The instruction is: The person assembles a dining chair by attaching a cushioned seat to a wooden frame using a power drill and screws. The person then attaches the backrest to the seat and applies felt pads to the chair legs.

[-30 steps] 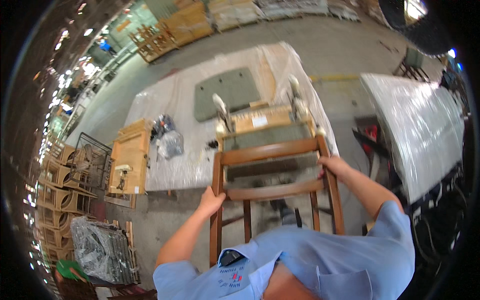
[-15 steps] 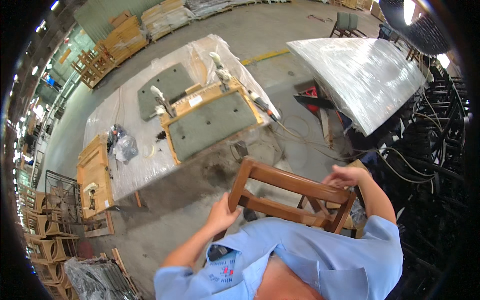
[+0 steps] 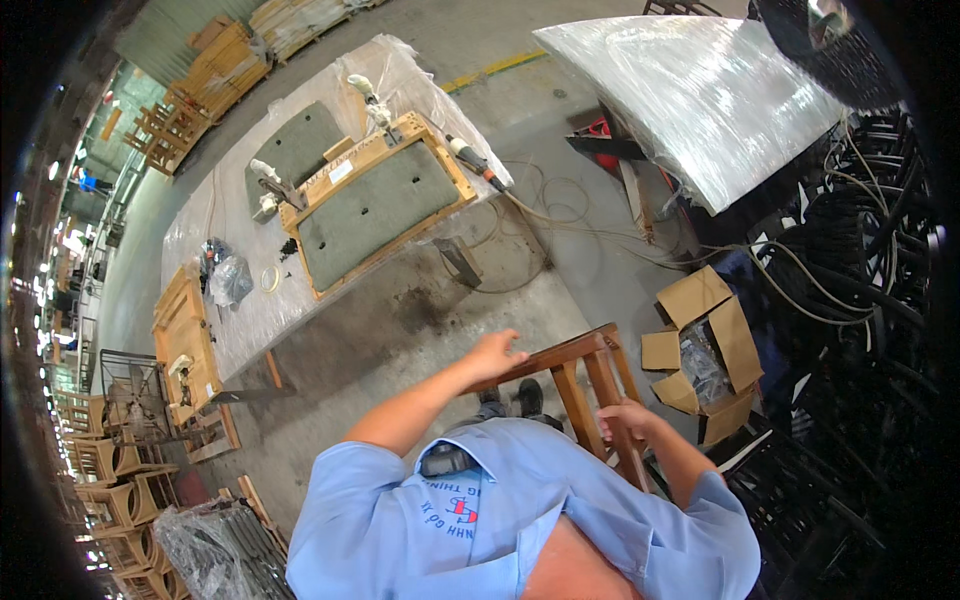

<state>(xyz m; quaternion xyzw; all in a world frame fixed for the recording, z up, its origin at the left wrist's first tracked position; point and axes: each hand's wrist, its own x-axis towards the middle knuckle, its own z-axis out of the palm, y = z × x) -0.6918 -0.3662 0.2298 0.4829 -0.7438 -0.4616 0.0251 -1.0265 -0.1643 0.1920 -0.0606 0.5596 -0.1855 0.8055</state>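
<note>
In front of my body is a brown wooden frame (image 3: 566, 352), which looks like part of a chair. It is tilted, with several rails and slats visible. My right hand (image 3: 632, 420) is closed around one of its rails on the right. My left hand (image 3: 490, 358) lies at the frame's left end, against the long rail, with its fingers stretched out and thumb apart. My shoes show on the floor below the frame, and its lower end is partly hidden by my body.
A plastic-covered table (image 3: 225, 235) bears a green-grey panel (image 3: 375, 215) in a clamped wooden jig, and a hand tool (image 3: 475, 160). An open cardboard box (image 3: 740, 350) stands at my right, beside black stacked frames (image 3: 850, 400). Cables (image 3: 600, 230) cross the floor; a wrapped stack (image 3: 700, 100) lies beyond.
The wooden frame has turned and tilted. My right hand has gone from open beside it to gripping a rail; my left hand has moved up and opened. The cardboard box is now uncovered.
</note>
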